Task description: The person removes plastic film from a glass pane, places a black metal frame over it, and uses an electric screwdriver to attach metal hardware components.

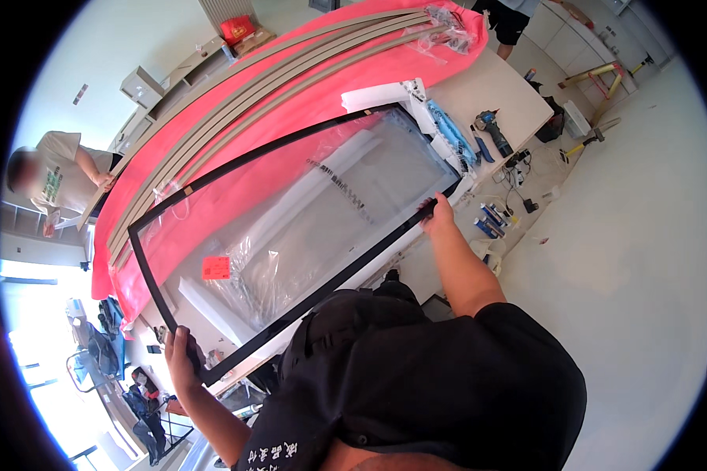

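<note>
Left hand: my left hand (182,359) is closed around the short side of the black frame (291,315), close to its near-left corner; some of the fingers are hidden by the bar.
Right hand: my right hand (440,213) grips the long near bar toward its right end, fingertips out of sight.
Frame's place: in front of my body, slanting across the near part of the surface (530,102); I can't tell whether any edge rests on it.
Frame's look: a long four-sided border, dark and slim, with two small tan tabs on the far bar.
Inside the border: see-through, with wrinkled clear film (271,282) and white wrapping showing; I can't tell what lies behind and what sticks to it.
Red label (216,268): rectangular, print too small to read.
Beyond: long beige strips (291,67) on a pink sheet (440,67).
Right side: a cordless drill (491,129).
People: a co-worker (63,161) at far left; another person (514,16), cut off by the upper rim.
</note>
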A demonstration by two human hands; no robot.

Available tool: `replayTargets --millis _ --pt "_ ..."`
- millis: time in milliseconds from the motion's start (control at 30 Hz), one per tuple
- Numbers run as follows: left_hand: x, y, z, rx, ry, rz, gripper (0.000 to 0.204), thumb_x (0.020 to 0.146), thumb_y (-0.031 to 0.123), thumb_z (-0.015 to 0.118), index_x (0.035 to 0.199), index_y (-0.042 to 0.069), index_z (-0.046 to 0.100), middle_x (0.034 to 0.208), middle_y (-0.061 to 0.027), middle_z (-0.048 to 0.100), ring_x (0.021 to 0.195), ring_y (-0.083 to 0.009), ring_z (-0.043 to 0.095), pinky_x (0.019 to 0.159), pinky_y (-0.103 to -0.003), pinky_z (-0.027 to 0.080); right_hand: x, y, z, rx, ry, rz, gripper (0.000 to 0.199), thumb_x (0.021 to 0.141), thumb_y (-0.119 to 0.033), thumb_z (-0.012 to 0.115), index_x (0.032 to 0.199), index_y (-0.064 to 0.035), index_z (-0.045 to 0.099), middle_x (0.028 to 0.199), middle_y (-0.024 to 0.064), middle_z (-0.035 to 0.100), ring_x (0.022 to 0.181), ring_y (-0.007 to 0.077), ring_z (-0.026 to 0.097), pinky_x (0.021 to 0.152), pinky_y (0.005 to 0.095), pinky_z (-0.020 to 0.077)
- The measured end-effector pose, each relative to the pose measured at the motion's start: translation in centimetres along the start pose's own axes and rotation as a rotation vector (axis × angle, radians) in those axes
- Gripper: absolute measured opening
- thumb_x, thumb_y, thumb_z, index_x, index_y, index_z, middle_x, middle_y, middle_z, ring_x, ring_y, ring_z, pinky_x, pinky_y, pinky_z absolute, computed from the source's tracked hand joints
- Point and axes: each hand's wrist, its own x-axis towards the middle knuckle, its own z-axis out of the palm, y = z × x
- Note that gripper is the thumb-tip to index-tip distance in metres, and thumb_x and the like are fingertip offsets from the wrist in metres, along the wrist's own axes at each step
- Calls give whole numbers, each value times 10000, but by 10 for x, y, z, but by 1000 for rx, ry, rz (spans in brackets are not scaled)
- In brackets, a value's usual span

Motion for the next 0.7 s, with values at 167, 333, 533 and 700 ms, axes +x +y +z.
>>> replayTargets --millis 167,333,533,700 --pt "-25 25 15 242 55 39 250 988 319 648 951 94 546 610 33 460 443 -75 430 399 -235 350 -1 2 20 -29 57 30 283 975 -310 625 809 -145 466 621 -21 440 543 163 447 555 349 430" --pt "-28 37 0 320 96 28 221 955 245 686 950 71 549 578 19 480 424 -85 454 390 -245 356 -8 1 16 4 -6 79 232 989 -265 608 859 -157 450 635 -28 438 541 152 427 546 338 418" --pt "-40 36 -49 333 105 46 243 951 270 693 929 89 533 560 30 472 407 -74 448 374 -231 349 -61 18 30 10 -33 106 228 989 -247 604 843 -150 459 645 -15 463 549 154 454 550 333 433" --pt "-50 32 -82 299 147 185 278 940 298 715 928 95 527 564 42 463 407 -60 432 369 -216 317 -89 40 35 89 -48 138 265 994 -258 597 801 -147 454 641 -12 465 549 174 452 565 355 427"
